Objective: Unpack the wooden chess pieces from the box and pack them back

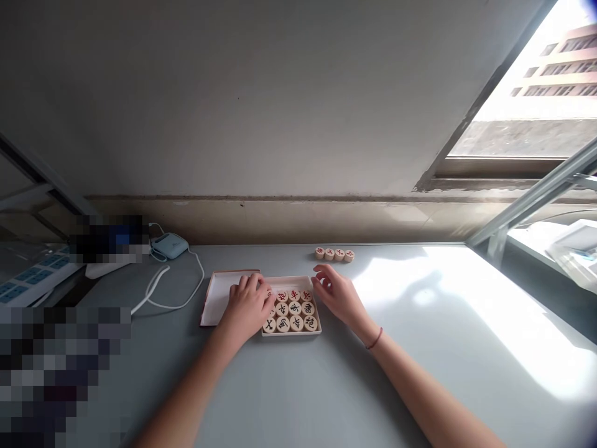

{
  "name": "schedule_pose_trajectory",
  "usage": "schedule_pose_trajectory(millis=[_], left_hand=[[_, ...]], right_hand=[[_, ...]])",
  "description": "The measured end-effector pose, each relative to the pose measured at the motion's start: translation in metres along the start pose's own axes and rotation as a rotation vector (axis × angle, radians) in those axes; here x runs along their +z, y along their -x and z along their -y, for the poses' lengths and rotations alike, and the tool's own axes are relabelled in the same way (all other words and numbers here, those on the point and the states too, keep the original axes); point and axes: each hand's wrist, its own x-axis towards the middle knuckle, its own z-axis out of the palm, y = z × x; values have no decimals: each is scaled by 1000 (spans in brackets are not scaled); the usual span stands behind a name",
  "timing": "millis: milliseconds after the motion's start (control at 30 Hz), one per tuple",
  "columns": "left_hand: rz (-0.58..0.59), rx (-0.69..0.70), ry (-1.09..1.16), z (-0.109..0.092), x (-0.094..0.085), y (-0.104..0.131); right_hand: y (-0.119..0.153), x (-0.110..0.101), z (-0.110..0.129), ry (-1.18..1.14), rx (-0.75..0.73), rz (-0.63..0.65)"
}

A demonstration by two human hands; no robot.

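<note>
Rows of round wooden Chinese chess pieces (pixel 295 308), marked in red or black characters, lie in a shallow white box (pixel 291 334). My left hand (pixel 249 306) reaches over the box's left side, its curled fingers and thumb closed around a red-marked piece (pixel 269 295) at the left of the back row. That hand hides part of the left column. Beside the box's back right corner, my right hand (pixel 338 291) hovers with bent fingers, thumb and forefinger apart and nothing between them. The box lid (pixel 218 298) lies inside up at the left, partly under my left hand.
Behind the box, several red-marked pieces (pixel 334 254) stand in a short row. A light blue device (pixel 171 245) and a white cable (pixel 180 307) lie at the left, near a power strip (pixel 40 274). The wall (pixel 280 221) bounds the grey table (pixel 289 392) at the back.
</note>
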Motion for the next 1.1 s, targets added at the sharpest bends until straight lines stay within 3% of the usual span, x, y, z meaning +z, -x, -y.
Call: schedule_pose_trajectory(millis=[100,167,300,400,500,567,667,767,833,933,1100], left_hand=[[-14,-46,125,-3,-6,-4],[-52,-84,289,-9,-11,-6],[-26,-193,736,-26,-17,-5],[28,-220,897,-34,-17,-3],[35,-193,873,-32,-15,-3],[-8,-153,693,-26,-14,-5],[-55,-112,265,-15,-11,-5],[9,-108,5,-9,-5,-4],[47,-99,-57,-8,-1,-3],[64,-87,-77,-9,1,-2],[40,-108,-10,-9,1,-1]], right_hand=[[1,-1,3,32,-106,-100],[3,-1,13,27,-278,-160],[11,2,39,-10,-618,-131],[17,6,49,-25,-687,-133],[15,6,47,-38,-675,-165],[11,3,40,-29,-616,-206],[3,-4,19,39,-405,-266],[-3,-10,-7,161,-165,-215],[-5,-10,-20,227,-78,-151],[-6,-8,-30,262,-65,-90],[-6,-3,-34,271,-75,-96]])
